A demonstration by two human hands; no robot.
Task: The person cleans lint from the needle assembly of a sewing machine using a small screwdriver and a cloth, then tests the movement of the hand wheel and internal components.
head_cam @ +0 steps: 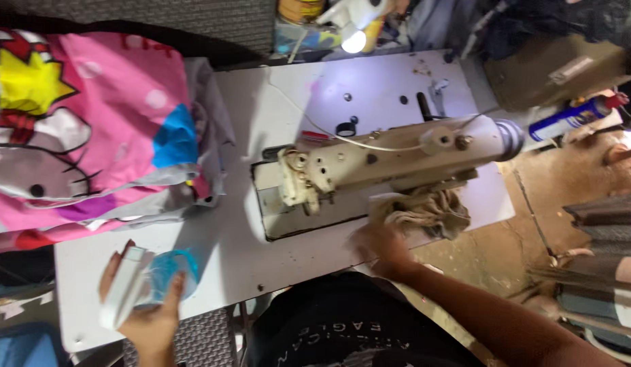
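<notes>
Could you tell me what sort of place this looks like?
Probably a small tailoring workshop: an industrial sewing machine set into a white table, a pile of pink printed fabric beside it, and beige cloth under the right hand.

White table point(261, 109) bears sewing machine point(390, 160) and pink printed fabric point(91, 129).

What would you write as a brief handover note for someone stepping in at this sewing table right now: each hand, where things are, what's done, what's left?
Left hand: holds a white box and a clear blue container at the near-left table edge.
Right hand: rests on a bundle of beige cloth beside the sewing machine.
Pink printed fabric is piled far left.
Done: nothing visibly sewn.
Left: the beige cloth is not under the needle; the pile is untouched.
</notes>
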